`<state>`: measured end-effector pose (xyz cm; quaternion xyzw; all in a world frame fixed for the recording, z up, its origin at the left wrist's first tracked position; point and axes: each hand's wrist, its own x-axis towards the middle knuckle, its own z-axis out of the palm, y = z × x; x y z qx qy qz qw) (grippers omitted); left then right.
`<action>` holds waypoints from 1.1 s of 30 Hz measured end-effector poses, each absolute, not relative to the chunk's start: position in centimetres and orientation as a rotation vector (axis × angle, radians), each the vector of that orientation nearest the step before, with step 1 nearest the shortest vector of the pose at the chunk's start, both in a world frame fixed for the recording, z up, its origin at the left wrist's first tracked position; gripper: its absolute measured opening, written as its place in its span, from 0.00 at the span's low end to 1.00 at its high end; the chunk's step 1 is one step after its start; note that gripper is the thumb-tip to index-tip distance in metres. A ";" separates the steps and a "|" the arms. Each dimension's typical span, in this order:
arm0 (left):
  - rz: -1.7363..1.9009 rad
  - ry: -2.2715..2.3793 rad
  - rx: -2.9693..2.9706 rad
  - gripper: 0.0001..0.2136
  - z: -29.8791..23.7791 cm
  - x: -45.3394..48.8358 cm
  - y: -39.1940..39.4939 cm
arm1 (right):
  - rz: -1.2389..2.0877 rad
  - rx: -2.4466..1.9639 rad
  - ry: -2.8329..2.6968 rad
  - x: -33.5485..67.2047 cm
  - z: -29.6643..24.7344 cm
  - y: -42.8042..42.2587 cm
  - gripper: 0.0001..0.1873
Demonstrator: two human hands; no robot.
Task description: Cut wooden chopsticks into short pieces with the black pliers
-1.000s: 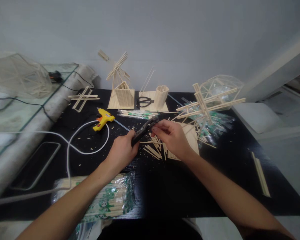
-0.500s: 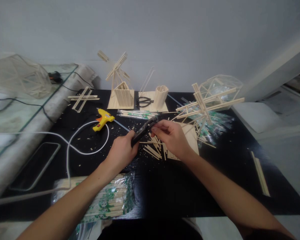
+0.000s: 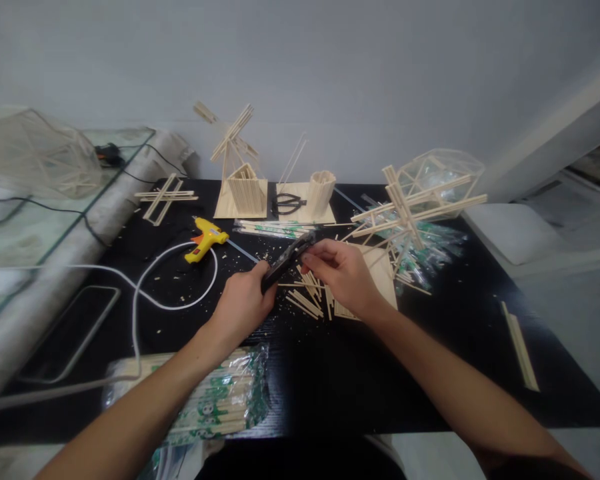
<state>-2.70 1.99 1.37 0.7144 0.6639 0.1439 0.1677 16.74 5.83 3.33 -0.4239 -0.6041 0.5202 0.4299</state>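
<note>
My left hand [image 3: 245, 300] is closed around the lower end of a long black hand tool [image 3: 286, 261], which slants up to the right; its exact kind is not clear. At the tool's upper end my right hand [image 3: 341, 275] is closed in a pinch, and whatever lies between those fingertips is hidden. Beneath the hands, short cut wooden sticks [image 3: 305, 303] and small chips are scattered. A wooden board [image 3: 383, 273] is partly covered by my right hand and bears a windmill-like stick model [image 3: 405, 207].
A yellow glue gun [image 3: 207, 239] with a looped white cable [image 3: 163, 305] lies left. Behind are a stick windmill [image 3: 233, 133], stick holders [image 3: 247, 190] and black scissors [image 3: 289, 203]. Packaged chopsticks [image 3: 225, 397] lie in front, a phone-like frame [image 3: 75, 333] far left, loose sticks [image 3: 520, 347] right.
</note>
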 end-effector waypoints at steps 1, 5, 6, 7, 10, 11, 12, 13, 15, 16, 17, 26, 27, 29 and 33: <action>0.410 1.890 2.033 0.04 1.4 -2.7 2.0 | 1.296 -1.056 -1.507 16.7 3.3 5.8 0.05; 0.399 1.901 2.047 0.04 1.4 -2.7 2.0 | 1.304 -1.047 -1.501 16.7 3.3 5.8 0.05; 0.394 1.903 2.052 0.04 1.4 -2.7 2.0 | 1.308 -1.047 -1.499 16.7 3.3 5.8 0.05; 0.390 1.905 2.054 0.04 1.4 -2.7 2.0 | 1.311 -1.048 -1.496 16.7 3.3 5.8 0.05; 0.390 1.913 2.046 0.05 1.4 -2.7 1.9 | 1.317 -1.059 -1.488 16.7 3.3 5.7 0.06; 0.393 1.914 2.044 0.05 1.4 -2.7 1.9 | 1.319 -1.062 -1.486 16.7 3.3 5.7 0.06; 0.395 1.913 2.043 0.05 1.4 -2.7 2.0 | 1.320 -1.064 -1.486 16.7 3.3 5.7 0.06; 0.394 1.913 2.041 0.05 1.4 -2.7 2.0 | 1.319 -1.064 -1.487 16.7 3.4 5.7 0.06; 0.389 1.914 2.036 0.05 1.3 -2.6 2.0 | 1.315 -1.066 -1.491 16.7 3.4 5.8 0.06; 0.388 1.914 2.031 0.05 1.3 -2.6 2.1 | 1.315 -1.068 -1.493 16.7 3.4 5.8 0.06; 0.392 1.914 2.025 0.04 1.3 -2.6 2.1 | 1.317 -1.070 -1.493 16.7 3.4 5.9 0.06; 0.462 1.863 1.978 0.05 0.9 -2.8 2.3 | 1.360 -1.069 -1.466 16.8 3.4 5.9 0.07; 0.472 1.860 1.976 0.06 0.9 -2.9 2.4 | 1.359 -1.077 -1.463 16.8 3.4 5.9 0.07; 0.507 1.860 1.974 0.07 0.8 -3.1 2.5 | 1.357 -1.089 -1.459 16.8 3.5 5.9 0.08; 0.579 1.840 1.968 0.08 0.8 -3.3 2.6 | 1.374 -1.068 -1.445 16.9 3.6 5.8 0.09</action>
